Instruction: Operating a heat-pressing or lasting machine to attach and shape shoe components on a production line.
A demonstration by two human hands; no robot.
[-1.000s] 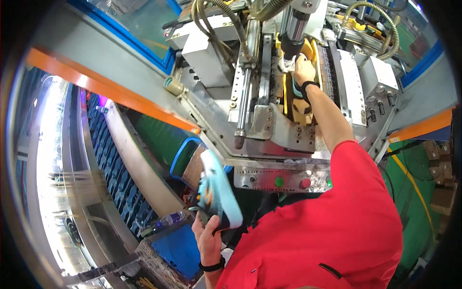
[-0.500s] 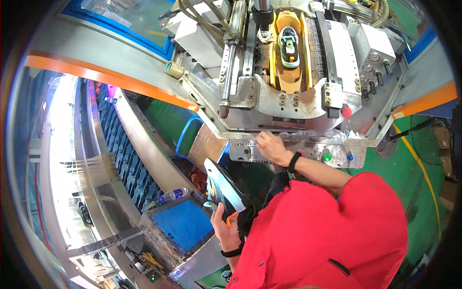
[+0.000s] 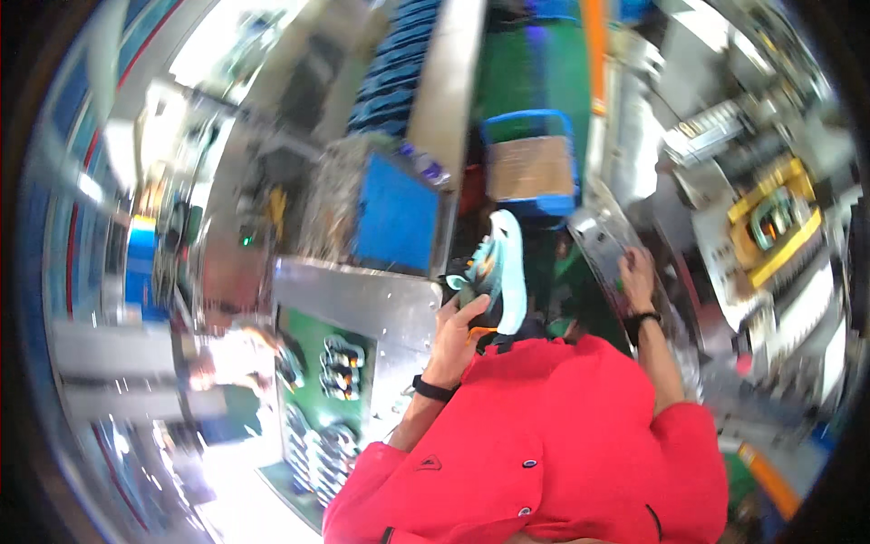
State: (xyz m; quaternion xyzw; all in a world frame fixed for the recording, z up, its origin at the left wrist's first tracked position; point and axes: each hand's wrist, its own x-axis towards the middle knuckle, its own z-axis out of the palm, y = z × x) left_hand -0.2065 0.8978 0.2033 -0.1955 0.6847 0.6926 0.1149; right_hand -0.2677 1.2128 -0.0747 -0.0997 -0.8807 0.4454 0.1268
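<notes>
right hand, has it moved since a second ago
Yes: the right hand has drawn back out of the yellow cradle to the near-side control panel.

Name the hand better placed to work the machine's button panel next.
Right, most likely: the right hand is at the button panel and looks empty, while the left hand holds a shoe.

Green floor [image 3: 507, 82], orange beam [image 3: 594, 54], metal table [image 3: 362, 299], white glare [image 3: 222, 494] lower left
</notes>
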